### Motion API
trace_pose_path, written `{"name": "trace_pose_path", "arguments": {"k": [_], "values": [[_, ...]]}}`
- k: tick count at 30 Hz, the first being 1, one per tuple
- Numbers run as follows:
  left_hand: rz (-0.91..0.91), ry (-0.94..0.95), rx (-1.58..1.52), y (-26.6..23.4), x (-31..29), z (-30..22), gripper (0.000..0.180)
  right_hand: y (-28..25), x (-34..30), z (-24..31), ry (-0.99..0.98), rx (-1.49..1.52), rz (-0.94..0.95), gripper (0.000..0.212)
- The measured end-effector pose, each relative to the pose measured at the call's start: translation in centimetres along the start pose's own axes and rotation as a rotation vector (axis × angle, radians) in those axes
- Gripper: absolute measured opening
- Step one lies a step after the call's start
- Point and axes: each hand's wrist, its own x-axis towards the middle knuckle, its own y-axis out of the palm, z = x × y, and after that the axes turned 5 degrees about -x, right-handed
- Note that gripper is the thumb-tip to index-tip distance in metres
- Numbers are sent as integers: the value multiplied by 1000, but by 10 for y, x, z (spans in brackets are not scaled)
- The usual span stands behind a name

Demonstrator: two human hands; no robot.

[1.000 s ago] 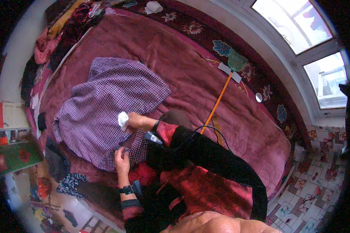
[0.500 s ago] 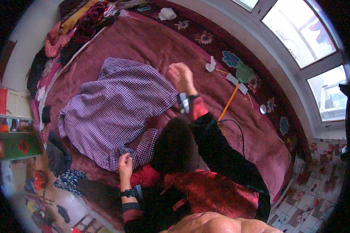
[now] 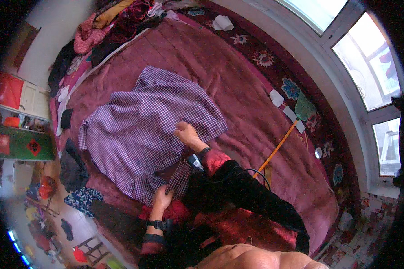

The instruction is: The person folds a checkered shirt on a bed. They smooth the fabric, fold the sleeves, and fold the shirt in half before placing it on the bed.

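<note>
A purple-and-white checked shirt (image 3: 134, 130) lies spread, with loose folds, on a dusky pink blanket (image 3: 238, 94). At its near edge, my left hand (image 3: 161, 198) is closed on a bit of the checked cloth, fingers pinched. My right hand (image 3: 188, 135) is over the shirt's right half, fingers loosely bent and a little apart, with nothing visible in them. Whether its fingertips touch the cloth is hard to tell. Dark bands circle both wrists.
An orange-handled green swatter (image 3: 280, 145) lies to the right, beside white papers (image 3: 276, 97) and a small round white object (image 3: 318, 153). Piled clothes and bedding (image 3: 94, 36) sit at the far left. Dark garments (image 3: 72, 168) lie along the left edge. Windows (image 3: 368, 58) line the right wall.
My right hand has come down and left from beyond the shirt's right edge to over the cloth. My left hand has shifted slightly right along the near edge. The view has turned somewhat.
</note>
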Motion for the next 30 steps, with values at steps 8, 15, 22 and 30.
{"name": "trace_pose_path", "arguments": {"k": [8,15,22,30], "values": [[148,-159,50,-7,15,-5,50,17,14,-8,-26,142,93,42],[105,-26,21,-16,33,-1,43,11,18,-3,0,44,206,43],[268,-54,54,8,29,-4,50,5,13,5,61,-271,25,48],[113,9,-395,-1,-5,1,26,7,12,3,28,-198,88,45]]}}
